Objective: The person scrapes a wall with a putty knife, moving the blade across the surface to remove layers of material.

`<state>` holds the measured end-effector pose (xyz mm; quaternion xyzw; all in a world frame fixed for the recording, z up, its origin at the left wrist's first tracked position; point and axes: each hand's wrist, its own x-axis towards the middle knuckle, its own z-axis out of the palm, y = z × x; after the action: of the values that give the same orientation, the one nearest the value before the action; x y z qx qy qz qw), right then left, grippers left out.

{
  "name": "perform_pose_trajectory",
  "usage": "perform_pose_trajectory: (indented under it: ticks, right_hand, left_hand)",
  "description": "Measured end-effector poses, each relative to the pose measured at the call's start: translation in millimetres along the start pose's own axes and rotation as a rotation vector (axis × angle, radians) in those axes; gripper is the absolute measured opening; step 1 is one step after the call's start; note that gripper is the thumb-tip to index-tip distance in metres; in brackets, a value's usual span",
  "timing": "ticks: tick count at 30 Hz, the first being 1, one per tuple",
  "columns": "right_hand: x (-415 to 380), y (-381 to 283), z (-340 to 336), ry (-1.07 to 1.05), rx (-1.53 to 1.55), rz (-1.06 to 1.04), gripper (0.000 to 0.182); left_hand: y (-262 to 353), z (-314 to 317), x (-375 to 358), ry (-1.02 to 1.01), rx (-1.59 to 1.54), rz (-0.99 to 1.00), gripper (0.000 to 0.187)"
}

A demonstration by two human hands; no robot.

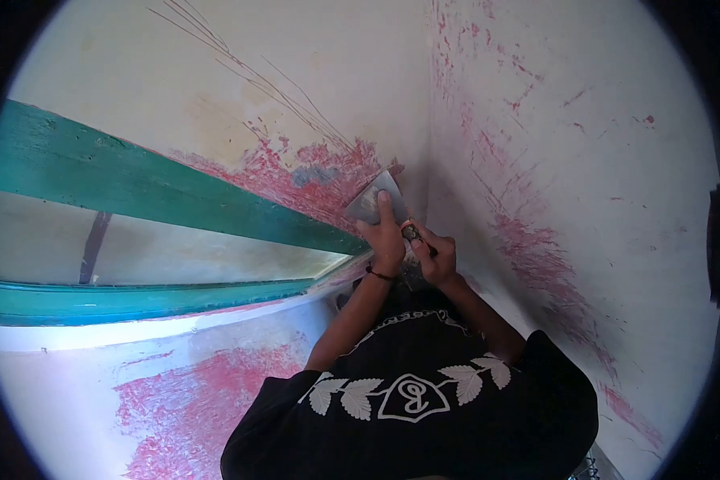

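My left hand [385, 234] grips a wide metal scraper [366, 204], with a finger stretched along its blade. The blade lies against or very near the wall [328, 72], by a rough patch of red marks [272, 172] and close to the room's corner. Just to the right, my right hand [438, 258] is closed around a small dark-ended tool or handle [411, 233] beside the scraper's lower end. It is too small to tell whether this is the scraper's own handle or a separate thing. A dark band circles my left wrist.
A green wooden beam [152, 180] runs from the left toward the hands, with a lower green frame edge [136, 302] beneath it. The right wall [616, 160] bears red streaks. Fine cracks or lines cross the wall above the scraper.
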<state>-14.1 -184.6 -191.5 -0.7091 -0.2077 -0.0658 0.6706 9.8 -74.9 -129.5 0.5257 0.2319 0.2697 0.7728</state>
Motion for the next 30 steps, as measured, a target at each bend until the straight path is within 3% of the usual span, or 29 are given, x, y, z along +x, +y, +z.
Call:
perform_pose_trajectory:
  ticks: [2,5,8,11,18,21,23,30]
  right_hand:
    - [2.6,-9.8,-1.6,-0.011,0.002,0.036,0.042]
    - [21.0,-30.2,-2.4,0.011,0.029,0.023,0.042]
    - [43.2,-43.2,-10.6,0.014,0.021,-0.031,0.041]
    - [52.8,-52.9,-11.6,0.036,0.068,-0.074,0.04]
    - [19.1,-19.2,-9.7,-0.025,0.051,0.01,0.04]
    - [7.1,-8.1,-8.6,-0.023,0.074,0.052,0.04]
    - [8.3,-13.8,-9.4,-0.037,0.069,0.074,0.04]
    - [1.9,-26.0,-8.0,-0.025,0.095,0.165,0.04]
  left_hand:
    - [8.0,5.1,-0.2,0.028,0.039,0.006,0.028]
    - [11.8,9.9,13.9,-0.02,0.061,0.089,0.037]
    - [36.1,29.1,21.2,-0.136,-0.085,0.109,0.035]
    - [55.8,40.8,16.0,-0.128,-0.097,0.115,0.033]
    - [-3.1,5.3,14.7,-0.091,-0.041,0.156,0.031]
    - [-35.3,-11.8,14.3,-0.006,-0.04,0.056,0.031]
    - [-42.6,-16.5,19.1,-0.036,-0.076,-0.007,0.032]
    - [-21.6,-1.0,8.8,0.099,0.039,0.148,0.029]
